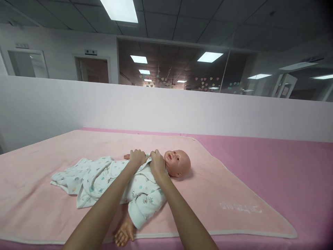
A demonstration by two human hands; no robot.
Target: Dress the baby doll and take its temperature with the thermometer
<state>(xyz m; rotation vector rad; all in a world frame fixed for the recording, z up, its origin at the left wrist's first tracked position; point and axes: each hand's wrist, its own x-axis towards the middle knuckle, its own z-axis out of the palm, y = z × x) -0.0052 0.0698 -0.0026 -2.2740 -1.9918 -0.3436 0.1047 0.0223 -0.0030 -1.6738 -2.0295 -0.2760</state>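
Observation:
A baby doll (pixel 182 164) lies on its back, head to the right, dressed in a white patterned baby outfit (pixel 142 185). Across the doll's chest, my left hand (pixel 137 157) is closed at the front of the outfit, fingers curled on the far side. Close beside it, my right hand (pixel 157 162) pinches the outfit's front edge near the doll's neck. The fabric between my hands is slightly raised. One doll hand (pixel 125 232) sticks out of the near sleeve; the other shows beyond my left hand. My fingertips are partly hidden.
Under the doll spreads a light pink blanket (pixel 208 194) with a pale border and white lettering at the right. It lies on a darker pink surface (pixel 286 173). A white low wall (pixel 166 111) stands behind, with windows and doors beyond.

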